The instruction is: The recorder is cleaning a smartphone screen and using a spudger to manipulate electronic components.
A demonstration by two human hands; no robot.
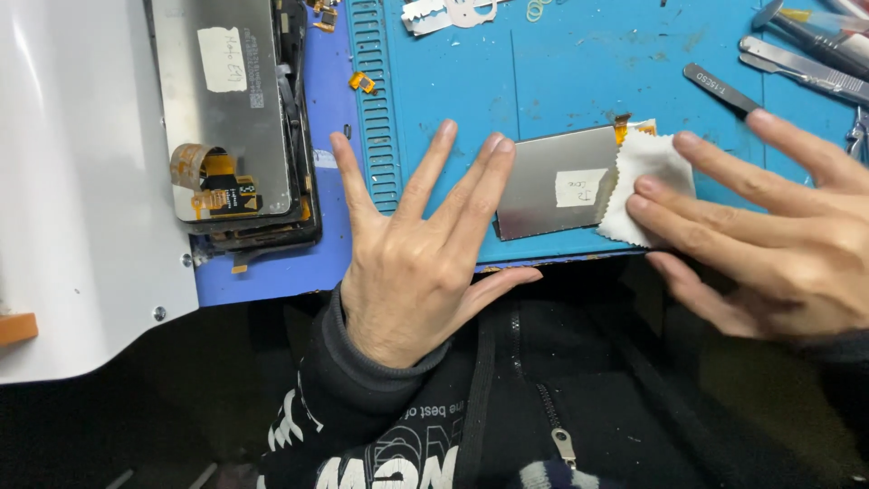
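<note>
while the left hand [412,249] lies flat with fingers spread, fingertips touching the metal plate [554,183] on the blue mat [561,72], the right hand [769,231] at 3 o'clock presses a white cloth [644,186] onto it, grasping nothing.

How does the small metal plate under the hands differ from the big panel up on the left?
The small metal plate is far smaller and lies alone on the blue mat; the large panel tops a stack. A white cloth overlaps the small one; a folded orange ribbon cable lies on the large one. Both are grey, with white labels.
</note>
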